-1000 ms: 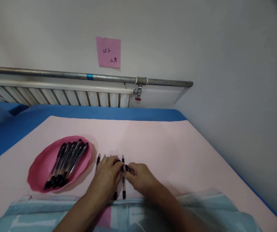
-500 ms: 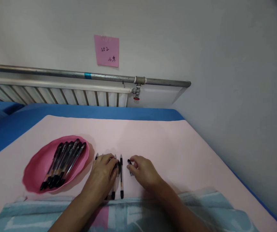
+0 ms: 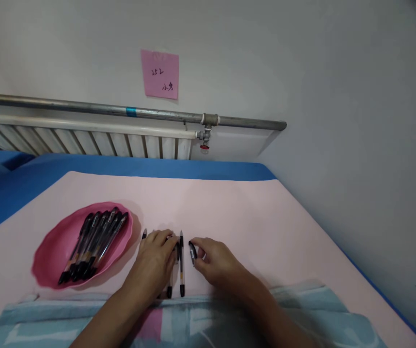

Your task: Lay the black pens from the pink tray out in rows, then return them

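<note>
My right hand (image 3: 215,260) pinches a black pen cap (image 3: 192,252) between thumb and fingers, just above the pink surface. To its left, a capless pen (image 3: 182,268) lies lengthwise, its tip pointing away from me. My left hand (image 3: 157,257) is curled over more pens, with another dark pen cap (image 3: 177,252) showing at its thumb and fingertips. Part of a second pen (image 3: 169,289) sticks out below this hand, and a dark pen tip (image 3: 144,234) shows on its far left. The palm hides how many pens lie beneath.
A pink scalloped bowl (image 3: 48,256) on the left holds several capped black pens (image 3: 95,244). Pale blue patterned cloth (image 3: 189,321) runs along the near edge. Beyond the pink surface (image 3: 236,208) are a blue border (image 3: 157,169), a radiator (image 3: 113,143) and a metal pipe (image 3: 95,108).
My right hand has turned slightly, and the cap in it now shows more fully and tilts differently. My left hand stays nearly where it was over the pens.
</note>
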The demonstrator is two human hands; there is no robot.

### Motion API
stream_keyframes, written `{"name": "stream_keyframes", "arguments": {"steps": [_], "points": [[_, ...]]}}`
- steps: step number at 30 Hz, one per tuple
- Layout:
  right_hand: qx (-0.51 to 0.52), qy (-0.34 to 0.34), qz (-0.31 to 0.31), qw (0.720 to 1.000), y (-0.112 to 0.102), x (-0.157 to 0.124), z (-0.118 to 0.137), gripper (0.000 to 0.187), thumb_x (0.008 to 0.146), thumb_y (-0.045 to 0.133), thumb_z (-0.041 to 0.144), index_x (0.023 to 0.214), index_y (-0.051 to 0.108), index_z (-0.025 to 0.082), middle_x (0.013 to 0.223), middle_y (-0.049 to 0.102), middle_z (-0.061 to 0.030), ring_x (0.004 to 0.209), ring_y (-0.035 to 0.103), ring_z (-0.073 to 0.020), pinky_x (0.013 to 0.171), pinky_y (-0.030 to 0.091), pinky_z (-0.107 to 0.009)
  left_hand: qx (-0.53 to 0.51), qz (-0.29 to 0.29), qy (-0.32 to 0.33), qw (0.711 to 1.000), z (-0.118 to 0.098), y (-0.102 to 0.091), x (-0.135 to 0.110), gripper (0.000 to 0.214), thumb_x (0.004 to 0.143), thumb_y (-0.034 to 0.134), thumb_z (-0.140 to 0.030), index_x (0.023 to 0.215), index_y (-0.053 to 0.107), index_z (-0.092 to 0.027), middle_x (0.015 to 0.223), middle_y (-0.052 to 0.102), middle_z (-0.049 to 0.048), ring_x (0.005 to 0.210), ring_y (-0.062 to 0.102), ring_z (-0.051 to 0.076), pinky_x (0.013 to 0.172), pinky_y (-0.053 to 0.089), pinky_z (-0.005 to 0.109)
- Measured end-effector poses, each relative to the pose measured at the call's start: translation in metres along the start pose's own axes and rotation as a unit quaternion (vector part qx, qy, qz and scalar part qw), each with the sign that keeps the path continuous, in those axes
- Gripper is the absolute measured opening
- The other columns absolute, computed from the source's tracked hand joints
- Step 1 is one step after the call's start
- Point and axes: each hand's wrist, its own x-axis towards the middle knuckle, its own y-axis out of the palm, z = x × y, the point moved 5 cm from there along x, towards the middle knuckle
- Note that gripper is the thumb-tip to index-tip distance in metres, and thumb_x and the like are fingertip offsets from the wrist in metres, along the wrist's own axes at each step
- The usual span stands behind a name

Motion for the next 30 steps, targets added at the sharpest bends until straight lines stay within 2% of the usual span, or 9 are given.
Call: {"name": "stream_keyframes", "arguments": {"steps": [6,11,15,20,24,27,30], "points": [[0.012,0.006,0.025,1.000,0.002,0.000,0.004,0.037,0.069,0.052,0.015,0.104,0.061,0.017,0.082,0.063,-0.0032,0.071,0.052,-0.0143,0.065,0.036,-0.023,0.023,-0.002,0.023,0.999,0.000,0.008,-0.003,0.036,0.083,0.044,-0.015,0.115,0.060,-0.021,0.121,0.059,0.0078,0.113,0.047,0.026,0.095,0.037,0.045],[0.015,-0.009,0.022,1.000,0.006,0.002,0.004,0.035,0.073,0.049,0.014,0.106,0.060,0.019,0.081,0.064,-0.0013,0.070,0.054,-0.0132,0.064,0.037,-0.022,0.048,0.006,0.027,0.998,0.001,0.014,-0.003,0.035,0.086,0.042,-0.017,0.115,0.060,-0.023,0.120,0.060,0.0069,0.113,0.046,0.026,0.096,0.035,0.045],[0.006,-0.021,0.007,1.000,0.008,0.003,0.001,0.032,0.079,0.045,0.014,0.107,0.060,0.019,0.086,0.067,-0.0032,0.074,0.057,-0.0143,0.068,0.040,-0.023,0.068,0.013,0.033,0.997,0.004,0.019,-0.003,0.035,0.084,0.044,-0.016,0.113,0.061,-0.024,0.121,0.059,0.0051,0.112,0.046,0.026,0.096,0.034,0.044],[-0.066,-0.031,-0.012,0.997,0.006,0.001,-0.001,0.036,0.083,0.041,0.015,0.117,0.054,0.016,0.101,0.065,-0.0095,0.090,0.058,-0.0184,0.080,0.040,-0.027,0.076,0.007,0.036,0.996,0.008,0.023,-0.004,0.034,0.082,0.046,-0.015,0.110,0.062,-0.024,0.123,0.058,0.0054,0.112,0.046,0.027,0.096,0.033,0.046],[-0.127,-0.023,0.003,0.992,0.004,0.001,0.000,0.039,0.081,0.042,0.014,0.119,0.052,0.019,0.097,0.061,-0.0081,0.085,0.057,-0.0171,0.076,0.040,-0.026,0.076,0.001,0.046,0.996,0.008,0.023,-0.004,0.035,0.081,0.048,-0.014,0.111,0.061,-0.024,0.123,0.057,0.0060,0.112,0.046,0.028,0.096,0.033,0.046],[-0.141,-0.030,0.034,0.989,0.005,0.001,0.002,0.035,0.081,0.042,0.016,0.113,0.055,0.020,0.093,0.059,-0.0057,0.081,0.056,-0.0163,0.072,0.039,-0.025,0.078,0.000,0.046,0.996,0.008,0.022,-0.004,0.034,0.081,0.047,-0.014,0.110,0.062,-0.023,0.122,0.058,0.0060,0.111,0.046,0.028,0.096,0.034,0.047],[-0.141,-0.036,0.031,0.989,0.006,0.002,0.003,0.033,0.081,0.044,0.019,0.112,0.055,0.021,0.092,0.059,-0.0048,0.080,0.055,-0.0163,0.071,0.038,-0.025,0.078,0.003,0.045,0.996,0.006,0.021,-0.004,0.033,0.083,0.045,-0.016,0.110,0.062,-0.022,0.121,0.058,0.0063,0.111,0.046,0.027,0.095,0.035,0.046]]}}
